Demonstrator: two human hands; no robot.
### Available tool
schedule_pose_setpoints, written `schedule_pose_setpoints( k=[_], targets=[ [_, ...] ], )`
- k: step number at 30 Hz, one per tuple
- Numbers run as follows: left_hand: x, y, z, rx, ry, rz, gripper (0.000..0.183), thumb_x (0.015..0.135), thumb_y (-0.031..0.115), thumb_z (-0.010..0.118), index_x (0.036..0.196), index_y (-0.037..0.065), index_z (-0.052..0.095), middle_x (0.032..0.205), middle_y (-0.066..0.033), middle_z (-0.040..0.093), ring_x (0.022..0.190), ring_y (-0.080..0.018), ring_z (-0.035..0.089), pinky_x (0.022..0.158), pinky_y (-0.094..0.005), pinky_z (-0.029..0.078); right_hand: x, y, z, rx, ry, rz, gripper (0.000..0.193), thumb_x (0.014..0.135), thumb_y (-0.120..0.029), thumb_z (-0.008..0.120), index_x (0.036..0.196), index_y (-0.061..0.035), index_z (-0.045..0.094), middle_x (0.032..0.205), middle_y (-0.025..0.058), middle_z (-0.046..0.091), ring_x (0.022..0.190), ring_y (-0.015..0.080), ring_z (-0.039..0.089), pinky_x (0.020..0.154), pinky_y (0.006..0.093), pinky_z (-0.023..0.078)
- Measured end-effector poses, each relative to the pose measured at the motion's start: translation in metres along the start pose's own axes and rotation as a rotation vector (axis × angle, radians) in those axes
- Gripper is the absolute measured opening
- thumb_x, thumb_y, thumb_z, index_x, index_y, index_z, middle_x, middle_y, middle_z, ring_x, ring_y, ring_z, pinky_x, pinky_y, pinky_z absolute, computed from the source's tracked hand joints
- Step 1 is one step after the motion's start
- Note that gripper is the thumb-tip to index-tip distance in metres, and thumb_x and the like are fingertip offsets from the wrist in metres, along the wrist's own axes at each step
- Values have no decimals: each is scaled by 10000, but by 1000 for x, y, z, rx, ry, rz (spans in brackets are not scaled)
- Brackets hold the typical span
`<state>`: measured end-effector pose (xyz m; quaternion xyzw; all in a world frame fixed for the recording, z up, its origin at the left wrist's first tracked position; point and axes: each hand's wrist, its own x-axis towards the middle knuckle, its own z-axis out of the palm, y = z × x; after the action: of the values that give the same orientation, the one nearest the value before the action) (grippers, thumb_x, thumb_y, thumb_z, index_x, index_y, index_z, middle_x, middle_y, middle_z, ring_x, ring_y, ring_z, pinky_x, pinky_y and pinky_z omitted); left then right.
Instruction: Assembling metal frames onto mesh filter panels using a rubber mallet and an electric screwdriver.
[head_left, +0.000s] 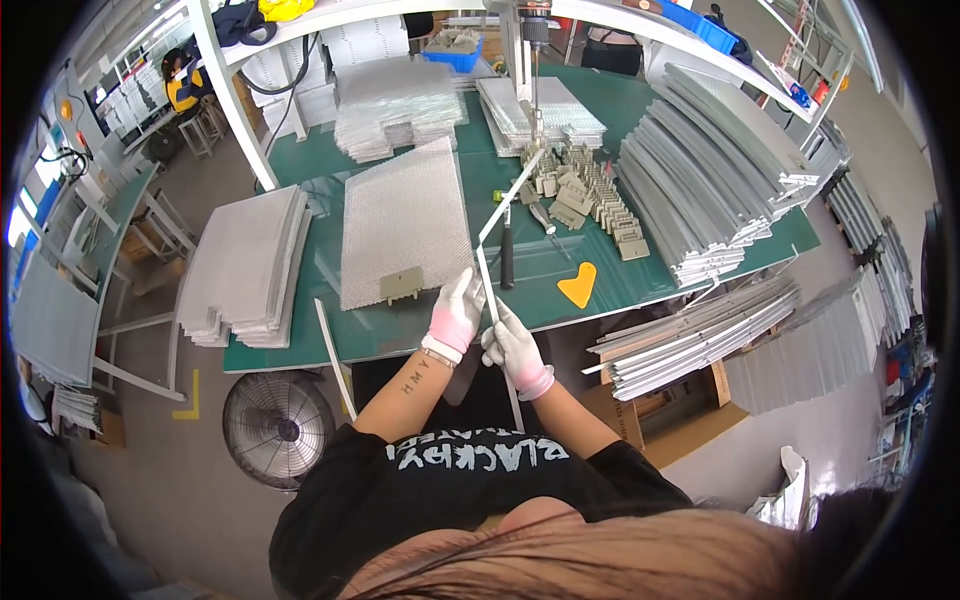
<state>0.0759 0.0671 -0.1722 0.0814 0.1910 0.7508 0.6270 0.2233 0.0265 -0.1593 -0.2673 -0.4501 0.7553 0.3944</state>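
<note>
A thin silver-white metal strip (489, 284) runs up through both my gloved hands at the table's front edge. It bends at a corner just above them, and its upper length slants to the right. My left hand (456, 315) is closed against the strip from the left side. Lower down, my right hand (515, 352) has its fingers wrapped round it. Left of my hands lies a grey mesh panel (400, 225) with an olive-grey plastic plate (401, 284) on its near edge. A black-handled tool (507, 250) rests just beyond my right hand.
On the green table (640, 290) lie a yellow scraper (577, 286), a screwdriver (543, 218) and a heap of olive-grey plastic parts (575, 195). Stacked mesh panels (245, 260) stand left, stacked frames (700, 170) right. A drill-like tool (536, 60) hangs above. A fan (280, 430) stands below.
</note>
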Motion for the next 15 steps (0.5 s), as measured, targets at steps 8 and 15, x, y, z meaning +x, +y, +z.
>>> schedule_pose_setpoints(
  k=[8, 15],
  targets=[
    [27, -2, -12, -5, 21, -84, 150, 955, 97, 601, 1084, 21, 610, 984, -80, 618, 962, -216, 606, 898, -363, 514, -4, 1, 2, -66, 42, -43, 537, 1047, -120, 350, 1554, -46, 191, 768, 62, 551, 476, 66, 407, 533, 245, 489],
    [22, -1, 6, 15, 37, -106, 169, 947, 112, 633, 1094, 32, 604, 1056, -83, 634, 989, -218, 609, 875, -361, 500, 3, -8, -6, -114, 39, 36, 533, 1040, -107, 330, 1554, -50, 198, 766, 62, 556, 462, 67, 404, 539, 242, 496]
  ],
)
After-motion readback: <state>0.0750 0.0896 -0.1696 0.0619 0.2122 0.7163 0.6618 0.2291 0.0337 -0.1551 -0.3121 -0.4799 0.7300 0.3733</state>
